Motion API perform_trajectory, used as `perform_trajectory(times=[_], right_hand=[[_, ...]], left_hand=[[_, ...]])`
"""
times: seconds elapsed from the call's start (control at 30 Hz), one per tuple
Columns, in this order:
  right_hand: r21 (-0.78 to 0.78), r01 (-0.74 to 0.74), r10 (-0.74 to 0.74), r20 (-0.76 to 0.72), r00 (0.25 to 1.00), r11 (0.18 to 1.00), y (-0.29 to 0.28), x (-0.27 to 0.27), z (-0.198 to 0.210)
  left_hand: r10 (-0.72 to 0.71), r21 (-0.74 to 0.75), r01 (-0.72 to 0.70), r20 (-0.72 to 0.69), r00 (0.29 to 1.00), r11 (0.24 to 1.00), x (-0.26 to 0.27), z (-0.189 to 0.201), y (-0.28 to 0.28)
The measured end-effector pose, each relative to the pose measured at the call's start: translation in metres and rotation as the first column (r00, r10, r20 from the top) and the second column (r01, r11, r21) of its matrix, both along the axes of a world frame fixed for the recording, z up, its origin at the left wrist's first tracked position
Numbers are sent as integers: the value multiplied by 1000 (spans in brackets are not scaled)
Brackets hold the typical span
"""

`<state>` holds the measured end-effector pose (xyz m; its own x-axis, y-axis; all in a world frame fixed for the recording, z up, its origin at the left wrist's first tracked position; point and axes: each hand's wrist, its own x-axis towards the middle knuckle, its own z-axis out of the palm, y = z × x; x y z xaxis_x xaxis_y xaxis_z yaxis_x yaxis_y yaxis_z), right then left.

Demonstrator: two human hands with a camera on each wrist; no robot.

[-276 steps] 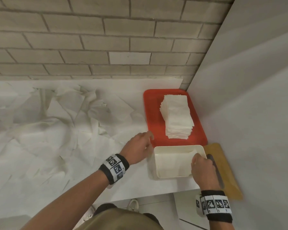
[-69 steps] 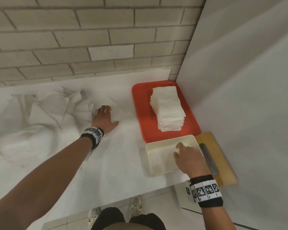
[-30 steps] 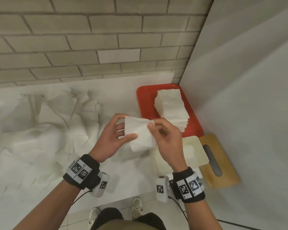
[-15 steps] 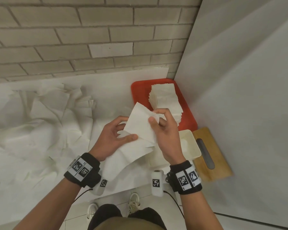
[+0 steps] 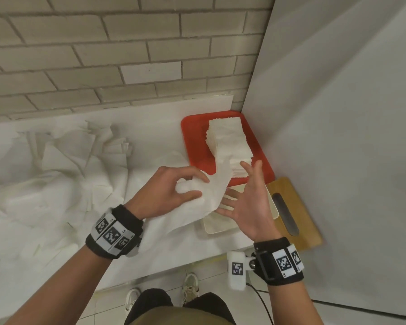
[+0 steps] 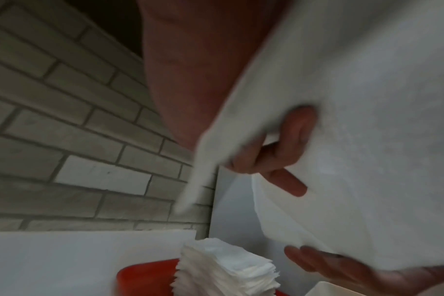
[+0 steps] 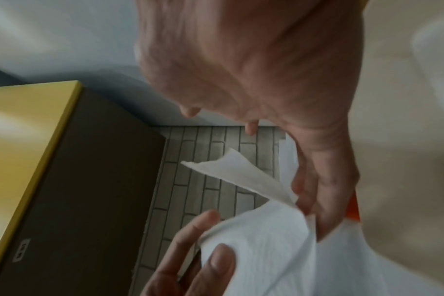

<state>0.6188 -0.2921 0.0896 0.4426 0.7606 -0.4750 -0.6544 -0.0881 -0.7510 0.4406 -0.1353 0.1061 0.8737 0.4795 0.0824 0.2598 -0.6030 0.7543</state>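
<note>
My left hand [image 5: 198, 188] grips a white tissue sheet [image 5: 211, 198] between thumb and curled fingers, held in the air above an open cream box [image 5: 212, 227]. The sheet hangs down toward my left wrist and its upper end rises in front of the tissue stack [image 5: 230, 139]. My right hand [image 5: 246, 195] is beside the sheet with its palm turned left and fingers spread straight; its fingertips reach under the sheet's right edge. In the left wrist view the sheet [image 6: 368, 120] fills the right side, with curled left fingers [image 6: 294, 130] on it.
A red tray [image 5: 192, 137] holds the folded tissue stack in the back right corner. A wooden lid [image 5: 300, 221] with a slot lies right of the box, against the grey side wall. Loose crumpled sheets [image 5: 56, 174] cover the white counter's left half. Brick wall behind.
The left hand took a sheet from the loose pile and both hands held it up. In the last half second the right hand released it and spread open.
</note>
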Motion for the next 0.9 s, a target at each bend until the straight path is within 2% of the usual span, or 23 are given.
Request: perform_trajectory(times=[0.1,0.17,0.27,0.3,0.37,0.43,0.5,0.73,0.77,0.8,0.83,0.87,0.9], right_hand=[[-25,-4,11,308,951,1000,-8,5,-2],[-46,28,-1,500,866,999,-11,12,-5],[-121,39,54,674,737,992,-19,29,-20],[-169,48,95,741,664,984,-22,35,-26],[-297,83,224,852,473,951,-29,49,-39],[-410,96,355,866,351,907,-31,62,-51],[-512,97,469,835,288,853,-29,69,-63],[-778,126,759,628,169,616,-18,64,-91],[-764,154,753,644,134,626,-21,62,-86],[-697,198,693,713,101,689,-24,60,-76],[-570,232,568,819,86,788,-27,54,-60],[-423,229,405,906,124,876,-29,45,-41],[-293,166,250,939,237,942,-30,35,-20]], left_hand=[[-77,74,79,-29,997,994,9,-2,-4],[-99,120,106,-64,993,987,14,-5,-7],[-68,125,76,-62,996,989,18,-12,-10],[-41,105,46,-55,998,993,18,-16,-9],[11,72,-7,-55,998,997,15,-22,-5],[32,70,-28,-61,998,997,10,-27,-1],[36,56,-33,-55,998,998,5,-29,2],[36,-82,-33,40,999,996,5,-17,5],[23,-104,-18,51,998,994,8,-15,2],[6,-126,2,66,998,992,11,-13,-1],[-8,-149,20,81,997,989,15,-11,-3],[-21,-175,38,96,995,984,20,-8,-7],[-30,-195,53,116,993,979,26,-6,-11]])
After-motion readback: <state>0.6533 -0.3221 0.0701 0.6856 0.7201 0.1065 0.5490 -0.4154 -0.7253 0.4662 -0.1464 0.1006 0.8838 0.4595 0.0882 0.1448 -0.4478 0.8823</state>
